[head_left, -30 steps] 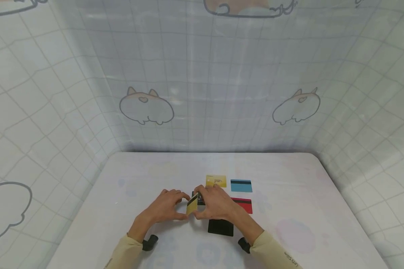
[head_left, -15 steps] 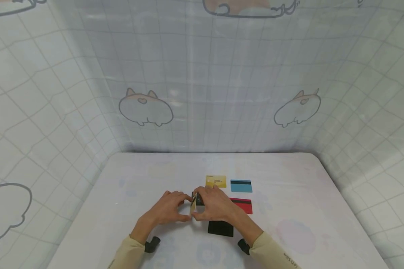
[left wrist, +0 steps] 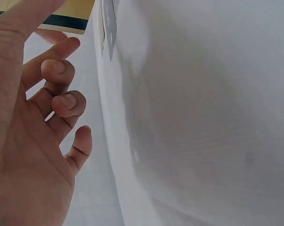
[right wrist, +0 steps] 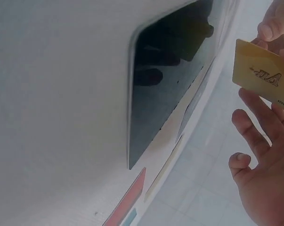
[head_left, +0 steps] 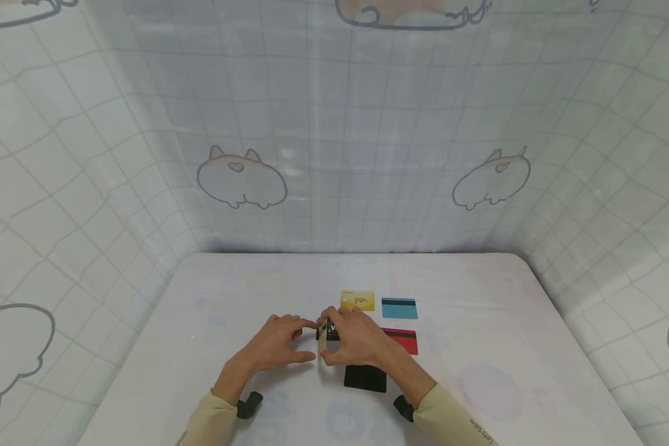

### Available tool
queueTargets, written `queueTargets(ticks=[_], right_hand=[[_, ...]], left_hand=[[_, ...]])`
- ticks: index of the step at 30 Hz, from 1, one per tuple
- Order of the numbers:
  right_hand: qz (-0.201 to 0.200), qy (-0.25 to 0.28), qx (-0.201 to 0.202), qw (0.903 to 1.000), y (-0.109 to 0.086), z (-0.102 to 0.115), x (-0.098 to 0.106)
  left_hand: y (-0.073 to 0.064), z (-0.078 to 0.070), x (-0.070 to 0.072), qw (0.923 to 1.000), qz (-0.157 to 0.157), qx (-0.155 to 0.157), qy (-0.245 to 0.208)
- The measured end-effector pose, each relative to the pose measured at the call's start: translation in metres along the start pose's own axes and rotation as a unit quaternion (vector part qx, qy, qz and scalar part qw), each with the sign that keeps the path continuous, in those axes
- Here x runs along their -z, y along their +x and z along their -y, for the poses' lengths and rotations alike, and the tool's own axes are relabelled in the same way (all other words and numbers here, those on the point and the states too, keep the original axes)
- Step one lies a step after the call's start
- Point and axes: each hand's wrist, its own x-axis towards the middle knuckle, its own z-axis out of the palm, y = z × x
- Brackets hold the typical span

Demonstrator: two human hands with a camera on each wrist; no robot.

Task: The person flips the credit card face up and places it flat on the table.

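A gold card (head_left: pixel 322 342) with a dark stripe stands upright, almost edge-on in the head view. My right hand (head_left: pixel 357 337) pinches it by its edges. Facing it from the left, my left hand (head_left: pixel 279 341) has its index fingertip right at the card's top corner and its thumb slightly apart from the lower corner. The left wrist view has the striped side of the gold card (left wrist: pixel 64 19) behind the thumb; the right wrist view has its lettered side (right wrist: pixel 262 75). A black card (head_left: pixel 331 333) with pale lettering lies just behind, partly hidden by the right hand.
Around the right hand on the white table (head_left: pixel 228 279) lie a yellow card (head_left: pixel 358 300), a blue striped card (head_left: pixel 399 308), a red striped card (head_left: pixel 404 341) and a glossy black card (head_left: pixel 365 378). Dark wrist mounts sit at each wrist. Patterned curtains surround the table.
The gold card has turned from showing its striped face to nearly edge-on. The left thumb has drawn slightly away from it. The right hand has barely moved; the other cards lie still.
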Motion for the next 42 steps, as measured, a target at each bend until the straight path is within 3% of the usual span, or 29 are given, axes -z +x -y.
queueTargets(ticks=[18, 42], right_hand=[[-0.038, -0.098, 0.029, 0.9940, -0.007, 0.008, -0.009], [-0.050, -0.172, 0.031, 0.9834, -0.017, 0.021, -0.020]], left_hand=[[-0.011, 0.000, 0.007, 0.9988, -0.021, -0.033, -0.029], [-0.029, -0.003, 0.006, 0.9978, -0.026, -0.033, -0.051]])
